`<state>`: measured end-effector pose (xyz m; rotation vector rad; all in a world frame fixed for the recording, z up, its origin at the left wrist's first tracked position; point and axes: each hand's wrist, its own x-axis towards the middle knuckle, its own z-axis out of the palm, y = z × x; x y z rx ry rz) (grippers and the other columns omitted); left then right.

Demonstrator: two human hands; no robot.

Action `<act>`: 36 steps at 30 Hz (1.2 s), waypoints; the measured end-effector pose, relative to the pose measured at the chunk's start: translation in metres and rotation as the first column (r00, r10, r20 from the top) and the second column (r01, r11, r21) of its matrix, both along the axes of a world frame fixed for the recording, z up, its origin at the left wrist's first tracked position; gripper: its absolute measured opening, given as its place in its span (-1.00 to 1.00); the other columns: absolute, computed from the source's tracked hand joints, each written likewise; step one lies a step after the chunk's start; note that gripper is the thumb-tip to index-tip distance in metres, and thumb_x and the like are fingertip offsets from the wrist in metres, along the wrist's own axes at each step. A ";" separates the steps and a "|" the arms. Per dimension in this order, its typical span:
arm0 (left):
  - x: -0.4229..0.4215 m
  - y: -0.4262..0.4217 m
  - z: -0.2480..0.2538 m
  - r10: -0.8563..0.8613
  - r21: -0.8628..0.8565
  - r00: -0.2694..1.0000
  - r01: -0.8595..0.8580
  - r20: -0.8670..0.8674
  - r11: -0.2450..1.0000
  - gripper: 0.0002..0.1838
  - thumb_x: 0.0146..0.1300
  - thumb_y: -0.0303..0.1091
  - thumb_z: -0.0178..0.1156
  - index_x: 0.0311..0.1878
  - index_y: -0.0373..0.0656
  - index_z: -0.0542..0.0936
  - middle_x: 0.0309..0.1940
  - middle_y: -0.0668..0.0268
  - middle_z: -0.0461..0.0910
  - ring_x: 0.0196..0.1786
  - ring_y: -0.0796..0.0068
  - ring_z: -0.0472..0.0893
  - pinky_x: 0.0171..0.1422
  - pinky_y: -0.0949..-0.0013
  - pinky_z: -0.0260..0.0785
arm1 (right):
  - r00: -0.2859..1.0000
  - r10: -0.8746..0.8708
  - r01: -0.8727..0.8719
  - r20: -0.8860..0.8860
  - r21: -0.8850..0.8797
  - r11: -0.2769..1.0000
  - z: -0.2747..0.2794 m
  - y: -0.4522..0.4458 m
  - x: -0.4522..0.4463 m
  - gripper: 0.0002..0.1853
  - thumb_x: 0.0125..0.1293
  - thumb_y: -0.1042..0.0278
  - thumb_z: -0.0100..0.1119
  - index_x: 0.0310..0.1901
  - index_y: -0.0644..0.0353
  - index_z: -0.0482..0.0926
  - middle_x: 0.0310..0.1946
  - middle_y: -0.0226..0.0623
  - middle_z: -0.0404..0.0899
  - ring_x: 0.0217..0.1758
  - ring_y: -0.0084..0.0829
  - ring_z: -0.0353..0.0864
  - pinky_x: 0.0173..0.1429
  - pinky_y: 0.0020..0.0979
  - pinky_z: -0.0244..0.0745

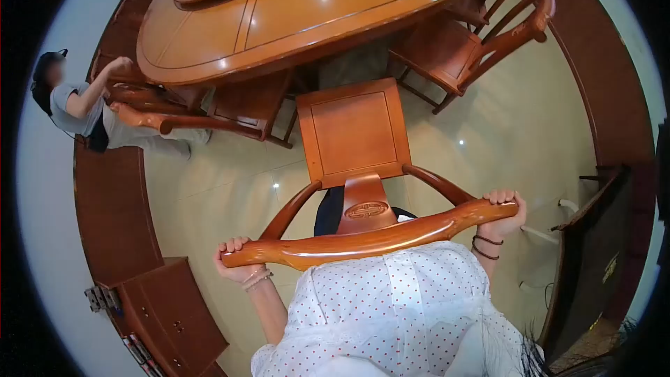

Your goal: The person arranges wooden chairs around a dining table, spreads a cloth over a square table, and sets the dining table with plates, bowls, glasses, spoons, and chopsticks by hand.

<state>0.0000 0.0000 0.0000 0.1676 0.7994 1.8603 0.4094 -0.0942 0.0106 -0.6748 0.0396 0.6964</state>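
Note:
Right in front of my body is a polished wooden chair (354, 132), its carved backrest toward me and its seat toward the table. My left hand (234, 257) wraps round the left end of the chair's top rail, fingers closed over it. At the other end of that rail, my right hand (504, 213) grips in the same way. The chair's front edge lies close to the large oval wooden table (314, 35). Its legs are mostly hidden beneath the seat.
Another wooden chair (447, 56) stands right of the table, and one (244, 108) to its left. A person (77, 105) is beside the left chairs, arm raised. A wooden cabinet (167, 314) is at lower left; a dark panel (586, 265) stands at right.

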 end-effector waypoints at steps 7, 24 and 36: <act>0.012 0.003 -0.010 0.117 0.006 0.993 -0.117 0.017 0.993 -0.86 0.03 -0.28 -0.10 -0.59 -0.05 0.29 -0.69 0.43 0.21 -0.61 0.56 0.25 -0.45 0.50 0.22 | 1.000 0.017 -0.017 -0.021 0.001 1.000 -0.015 0.010 0.010 -0.74 0.06 0.22 -0.23 -0.69 0.12 0.21 -0.75 -0.36 0.18 -0.64 -0.43 0.18 -0.45 -0.41 0.17; 0.013 -0.017 0.004 0.093 -0.112 0.993 -0.101 -0.075 0.989 -0.86 0.01 -0.27 -0.11 -0.59 -0.05 0.31 -0.68 0.43 0.22 -0.62 0.57 0.26 -0.47 0.49 0.26 | 0.997 0.017 -0.026 -0.071 -0.124 0.992 -0.015 -0.013 0.013 -0.72 0.08 0.21 -0.26 -0.70 0.13 0.20 -0.76 -0.34 0.16 -0.67 -0.44 0.17 -0.48 -0.41 0.17; 0.009 -0.018 -0.002 0.178 -0.172 0.980 -0.190 -0.084 0.966 -0.87 0.02 -0.25 -0.14 -0.53 -0.06 0.30 -0.66 0.44 0.22 -0.62 0.58 0.25 -0.47 0.50 0.26 | 0.998 0.057 -0.055 0.016 -0.086 0.995 -0.010 0.001 0.008 -0.68 0.14 0.18 -0.32 -0.71 0.11 0.16 -0.75 -0.37 0.16 -0.72 -0.49 0.12 -0.56 -0.48 0.12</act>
